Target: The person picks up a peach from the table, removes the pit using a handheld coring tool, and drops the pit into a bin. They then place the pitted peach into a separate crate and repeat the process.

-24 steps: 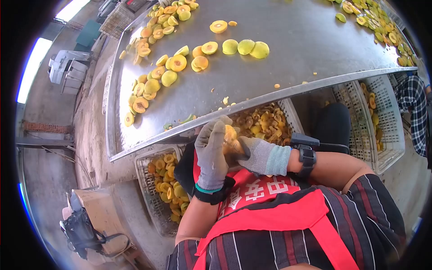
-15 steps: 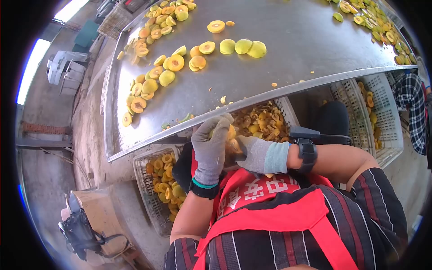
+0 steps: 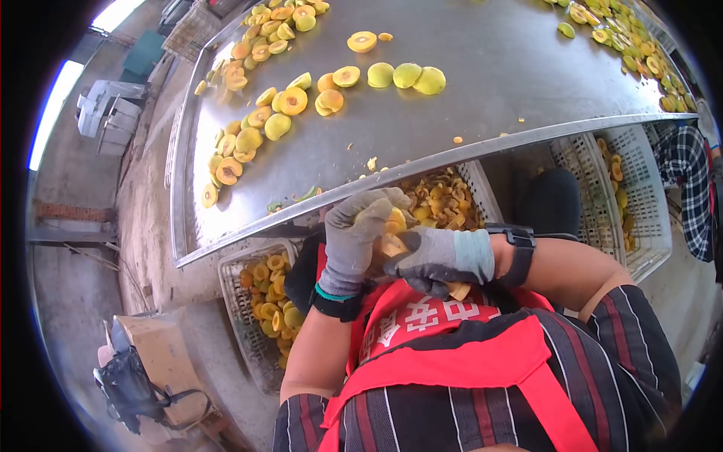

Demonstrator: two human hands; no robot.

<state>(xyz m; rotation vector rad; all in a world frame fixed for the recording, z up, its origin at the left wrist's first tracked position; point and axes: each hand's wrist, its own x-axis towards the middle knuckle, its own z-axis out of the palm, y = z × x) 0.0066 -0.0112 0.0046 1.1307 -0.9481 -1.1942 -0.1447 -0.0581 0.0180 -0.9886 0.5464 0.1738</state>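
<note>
My left hand (image 3: 352, 239), in a grey glove, is closed around a yellow stone fruit (image 3: 395, 220) just below the near edge of the metal table (image 3: 482, 98). Close against it, my right hand (image 3: 435, 255), in a grey glove with a light blue cuff, has its fingers curled. A pale tan, wood-like end (image 3: 458, 291) sticks out under the right hand; the rest of what it grips is hidden. Halved stone fruits (image 3: 292, 101) with yellow-green skin and orange flesh lie in a curved line on the table.
Below the table stand a crate of fruit pieces (image 3: 444, 202), a crate of halves (image 3: 273, 297) at left and white crates (image 3: 640, 151) at right. More halves (image 3: 640, 53) lie far right. A person's checked sleeve (image 3: 687, 181) shows at right. A cardboard box (image 3: 162, 361) stands lower left.
My hands have shifted slightly; the right hand has turned, showing more of its curled fingers and more of the tan end below. The fruit on the table is unchanged.
</note>
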